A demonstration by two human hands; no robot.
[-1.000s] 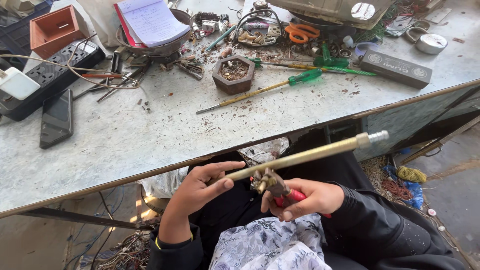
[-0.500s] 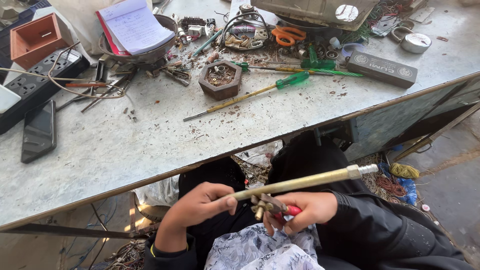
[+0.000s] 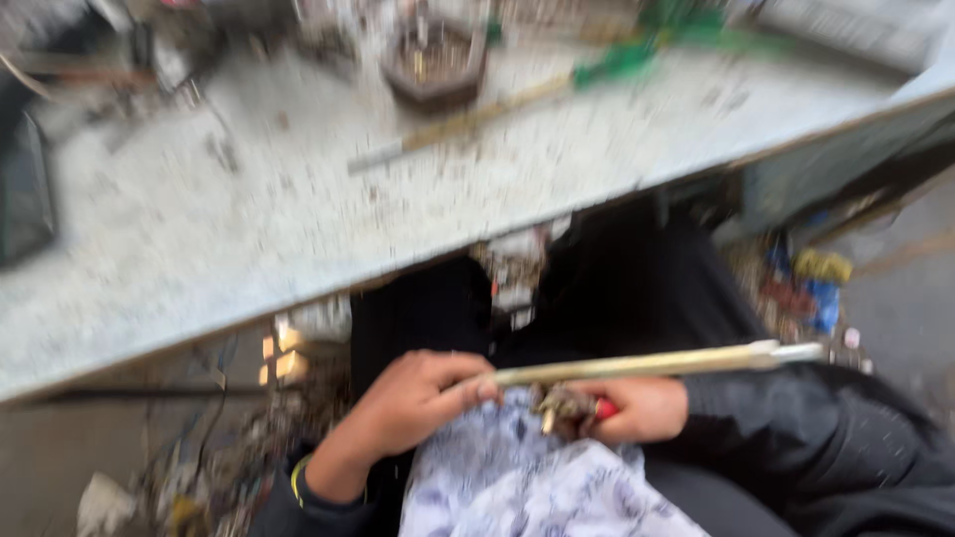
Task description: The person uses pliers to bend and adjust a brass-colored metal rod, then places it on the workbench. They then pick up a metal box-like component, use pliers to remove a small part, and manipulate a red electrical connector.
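Note:
The head view is blurred by motion. My left hand pinches the near end of a long brass-coloured metal rod that runs to the right over my lap. My right hand sits under the rod and grips a red-handled tool with a small cluster of metal parts at its tip. Both hands rest over a white cloth with a blue pattern on my lap, below the workbench edge.
A grey worn workbench fills the upper part. On it lie a green-handled screwdriver, a hexagonal dish of small parts and a dark flat device at left. Scraps and wires litter the floor.
The view has tipped down and blurred, so the bench has slid up the frame. My hands and the rod have dropped lower, toward my lap, still gripped the same way.

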